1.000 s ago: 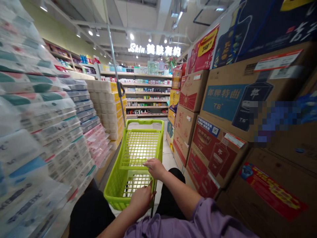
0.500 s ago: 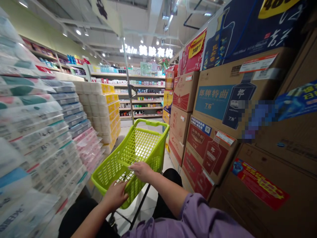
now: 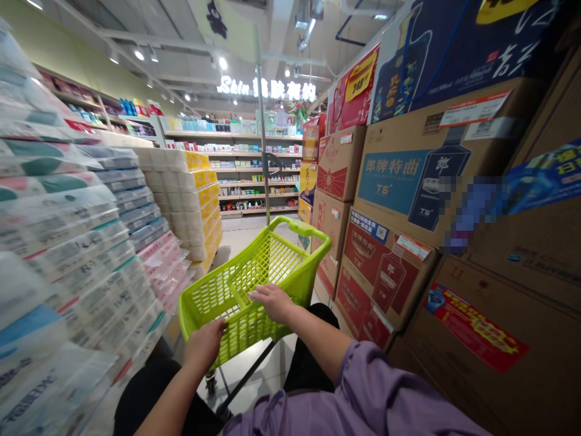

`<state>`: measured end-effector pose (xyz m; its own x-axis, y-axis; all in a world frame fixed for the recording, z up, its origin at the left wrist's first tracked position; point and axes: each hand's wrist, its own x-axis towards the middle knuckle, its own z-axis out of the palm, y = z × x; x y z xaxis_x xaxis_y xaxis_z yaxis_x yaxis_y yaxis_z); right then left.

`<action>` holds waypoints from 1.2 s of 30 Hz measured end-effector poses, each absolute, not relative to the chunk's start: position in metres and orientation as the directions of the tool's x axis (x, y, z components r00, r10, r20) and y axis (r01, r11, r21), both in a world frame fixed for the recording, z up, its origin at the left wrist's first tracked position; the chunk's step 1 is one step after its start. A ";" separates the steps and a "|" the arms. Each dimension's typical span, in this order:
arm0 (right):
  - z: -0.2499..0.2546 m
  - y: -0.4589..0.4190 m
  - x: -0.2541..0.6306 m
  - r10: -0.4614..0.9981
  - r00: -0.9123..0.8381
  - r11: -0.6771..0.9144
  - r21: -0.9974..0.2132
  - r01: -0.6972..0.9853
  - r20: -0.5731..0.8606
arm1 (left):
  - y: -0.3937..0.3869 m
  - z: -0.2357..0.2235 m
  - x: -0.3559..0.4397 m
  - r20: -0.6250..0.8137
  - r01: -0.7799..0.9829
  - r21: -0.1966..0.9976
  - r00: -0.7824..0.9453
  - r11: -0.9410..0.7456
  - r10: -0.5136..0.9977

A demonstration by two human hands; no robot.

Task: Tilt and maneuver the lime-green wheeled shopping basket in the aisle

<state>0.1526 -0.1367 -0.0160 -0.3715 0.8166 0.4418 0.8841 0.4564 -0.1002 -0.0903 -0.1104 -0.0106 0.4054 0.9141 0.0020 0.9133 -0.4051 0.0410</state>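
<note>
A lime-green shopping cart (image 3: 254,333) with a plastic lattice basket stands at an angle in front of my knees. Its long side rim is towards me. My left hand (image 3: 206,344) is closed on the rim at the near left part, thumb and fingers around the edge. Further along the same rim, my right hand (image 3: 275,303) rests over the edge with its fingers bent inward over the basket. The cart's handle bar (image 3: 303,228) is at the far right end, apart from both hands. A thin pole (image 3: 264,136) with a pale flag rises behind the basket.
Stacked cartons (image 3: 390,181) line the right side close to the cart. Plastic-wrapped tissue packs (image 3: 86,242) are piled at the left, with yellow-and-white paper bundles (image 3: 181,206) beyond. Shelves of small goods (image 3: 254,163) cross the far end. Pale floor tiles (image 3: 238,239) lie between.
The cart has swung round, its handle end and pole moving right. Both hands have stayed at its rim, my right hand shifting a little right and upward.
</note>
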 end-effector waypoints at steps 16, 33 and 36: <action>-0.016 -0.141 0.146 0.880 -0.202 0.315 -0.210 0.926 0.430 | -0.085 -0.016 -0.099 0.024 0.940 0.059 0.334 -0.335 0.942; -0.018 -0.144 0.086 0.875 -0.344 0.424 -0.193 0.885 0.341 | -0.103 -0.019 -0.077 0.141 0.912 0.155 0.360 -0.380 0.922; -0.014 -0.151 0.106 0.892 -0.295 0.369 -0.175 0.913 0.343 | -0.106 -0.024 -0.081 0.191 0.902 0.168 0.365 -0.397 0.911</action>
